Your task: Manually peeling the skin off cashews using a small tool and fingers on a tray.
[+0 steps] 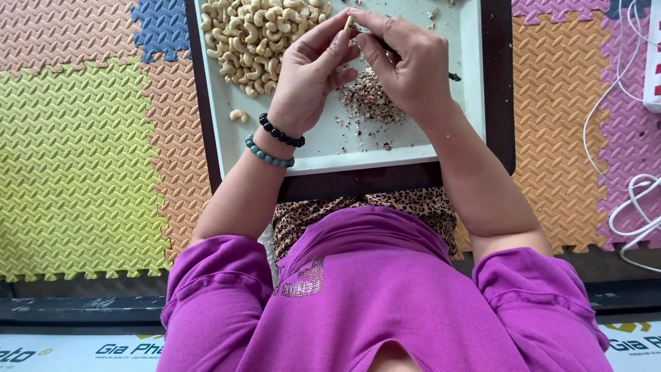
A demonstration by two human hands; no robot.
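Sleeves of a magenta top (385,289) are filling the near edge of the view, with a strip of leopard-print fabric (365,210) showing just beyond them.

Foam floor mat (82,158) of interlocking tiles in yellow-green, orange, pink and blue is lying under everything. White cables (630,200) are looping across it on the right, near a white power strip (654,62) at the frame edge.

Dark tray (499,89) is sitting on the mat in front of the person, carrying a pale inner tray (330,148).

Left forearm is wearing two bead bracelets, one teal (268,155) and one black (281,131), touching each other at the wrist.

Left hand (310,72) is hovering over the pale tray, fingers curled, thumb and forefinger pinching a single cashew nut (349,24). Right hand (406,58) is meeting it from the other side, fingertips pressing on the same nut; a dark slender tool (452,76) is sticking out past its far side, the grip itself hidden.

Heap of brownish skin flakes (372,100) is lying on the pale tray directly beneath both hands.

One stray cashew (238,116) is resting alone near the tray's left rim.

Pile of pale peeled cashews (258,38) is occupying the far left corner of the pale tray, just beside the left hand.
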